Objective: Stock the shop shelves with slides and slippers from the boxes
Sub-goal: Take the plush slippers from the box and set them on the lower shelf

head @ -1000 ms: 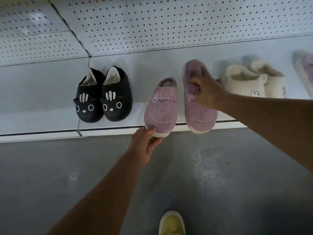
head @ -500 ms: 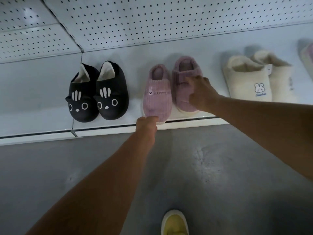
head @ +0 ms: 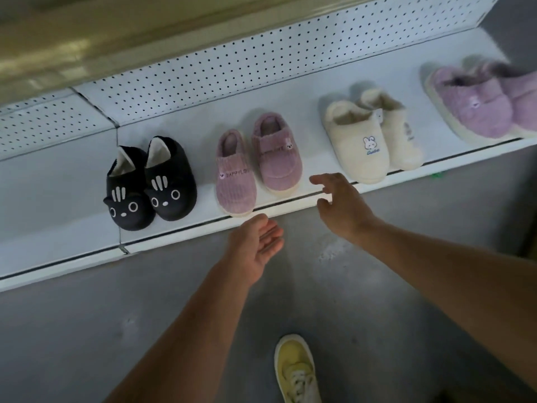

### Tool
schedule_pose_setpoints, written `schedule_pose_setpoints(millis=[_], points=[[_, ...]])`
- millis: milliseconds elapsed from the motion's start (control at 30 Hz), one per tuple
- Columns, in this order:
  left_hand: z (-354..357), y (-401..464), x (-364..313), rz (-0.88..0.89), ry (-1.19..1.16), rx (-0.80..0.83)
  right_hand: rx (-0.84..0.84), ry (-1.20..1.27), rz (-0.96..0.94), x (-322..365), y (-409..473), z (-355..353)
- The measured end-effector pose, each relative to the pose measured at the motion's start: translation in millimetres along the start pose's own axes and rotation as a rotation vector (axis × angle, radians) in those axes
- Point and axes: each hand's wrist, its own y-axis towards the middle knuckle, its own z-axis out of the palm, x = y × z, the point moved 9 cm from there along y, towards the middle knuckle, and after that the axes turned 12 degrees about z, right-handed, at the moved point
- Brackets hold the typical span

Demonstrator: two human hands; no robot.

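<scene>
the pink corduroy pair point(head: 255, 167) sits on the shelf point(head: 293, 205) between the black cat slippers point(head: 149, 184) and the cream pair point(head: 374, 138). both the left hand point(head: 255, 245) and right hand point(head: 343, 205) hover near the shelf's edge, fingers loose, holding nothing. this pair looks placed; next calls for fetching another pair from the boxes, out of view.

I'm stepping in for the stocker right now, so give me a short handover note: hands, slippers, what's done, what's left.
Left hand: open, holds nothing, just below the shelf edge.
Right hand: open, holds nothing, at the shelf edge beside the pink pair.
On the shelf, left to right: black cat slippers, pink corduroy slippers, cream bunny slippers, purple fuzzy slippers.
Done: four pairs stand in a row.
Left: fetch the next pair; no boxes are in view.
</scene>
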Motion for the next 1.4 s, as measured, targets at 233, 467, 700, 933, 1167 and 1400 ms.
schedule_pose_setpoints(millis=[233,467,700,933,1167,1400], points=[[55.9,-74.7,32.7,0.040,0.112,0.121,-0.113,0.191,0.076,-71.9,-88.3,-64.0],[116.0,-163.7,105.8,0.025,0.195,0.241,-0.182,0.324,0.207,-162.3,-192.4,-129.5],[171.0,-244.8,197.5,-0.014,0.343,0.394,-0.240,0.451,0.373,-261.0,-284.8,-182.7],[196.2,-311.6,315.8,-0.131,0.496,0.488,-0.407,0.641,0.660,-375.3,-405.2,-168.7],[213.5,-367.7,418.8,-0.215,0.701,0.574,-0.418,0.727,0.901,-473.6,-514.9,-144.0],[217.4,-397.3,498.9,-0.321,0.847,0.620,-0.338,0.733,1.116,-549.7,-595.6,-118.9]])
